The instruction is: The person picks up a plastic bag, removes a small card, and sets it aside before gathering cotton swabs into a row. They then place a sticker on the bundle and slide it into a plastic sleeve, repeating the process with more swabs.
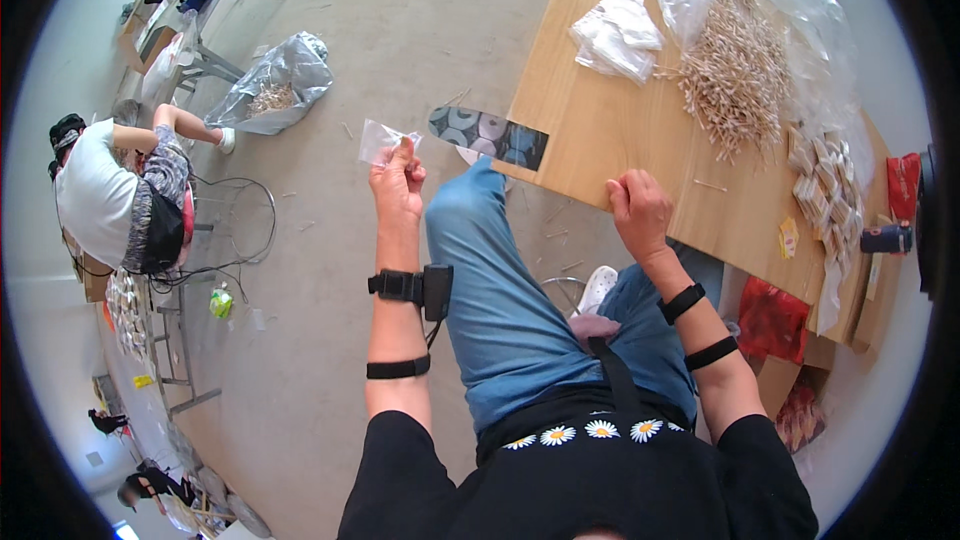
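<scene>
My left hand point(400, 183) is raised left of the table corner, thumb and fingers pinched on a small clear plastic bag point(378, 143). At the table's near edge my right hand point(641, 208) is closed with fingers curled; what they hold, if anything, is hidden. A large heap of cotton swabs point(735, 65) lies on the wooden table point(590, 120), partly covered by a big clear plastic sheet or bag point(810, 10). One loose swab point(710, 185) lies to the right of my right hand. Flat white plastic bags point(618, 35) are stacked farther back.
Filled packets point(825, 175) pile up at the table's right, near a dark can point(886, 238). A circle-patterned strip point(490, 135) juts past the table corner. On the floor are stray swabs and a grey plastic sack point(275, 85). A person point(110, 190) sits at the left.
</scene>
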{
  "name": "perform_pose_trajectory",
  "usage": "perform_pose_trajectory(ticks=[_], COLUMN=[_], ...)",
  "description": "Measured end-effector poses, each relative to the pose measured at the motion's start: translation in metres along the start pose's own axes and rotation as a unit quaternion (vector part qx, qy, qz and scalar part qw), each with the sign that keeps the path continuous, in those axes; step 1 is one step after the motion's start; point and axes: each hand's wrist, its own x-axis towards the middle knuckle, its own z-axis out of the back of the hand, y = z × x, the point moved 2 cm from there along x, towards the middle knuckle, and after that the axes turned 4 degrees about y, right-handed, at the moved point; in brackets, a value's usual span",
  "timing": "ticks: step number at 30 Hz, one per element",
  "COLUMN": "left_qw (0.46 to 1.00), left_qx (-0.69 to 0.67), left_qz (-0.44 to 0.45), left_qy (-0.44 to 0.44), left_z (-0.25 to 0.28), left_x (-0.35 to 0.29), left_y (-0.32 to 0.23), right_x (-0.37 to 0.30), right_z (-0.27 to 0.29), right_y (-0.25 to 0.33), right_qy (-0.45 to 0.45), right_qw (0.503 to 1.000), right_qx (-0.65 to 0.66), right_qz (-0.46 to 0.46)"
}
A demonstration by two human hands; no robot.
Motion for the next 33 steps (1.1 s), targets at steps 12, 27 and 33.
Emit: perform_pose_trajectory(ticks=[12, 27, 33], left_qw=[0.997, 0.993, 0.989], left_qx=[0.073, 0.105, 0.119], left_qz=[0.016, -0.012, -0.024], left_qy=[-0.028, -0.047, -0.084], left_z=[-0.015, -0.025, -0.016], left_x=[0.051, 0.044, 0.048], left_y=[0.015, 0.007, 0.007], right_x=[0.001, 0.001, 0.001], right_z=[-0.004, -0.006, -0.006], right_y=[0.004, 0.004, 0.005], right_qy=[-0.020, -0.019, -0.019], right_qw=[0.998, 0.997, 0.997], right_qx=[-0.057, -0.065, -0.066], right_qz=[0.027, 0.027, 0.026])
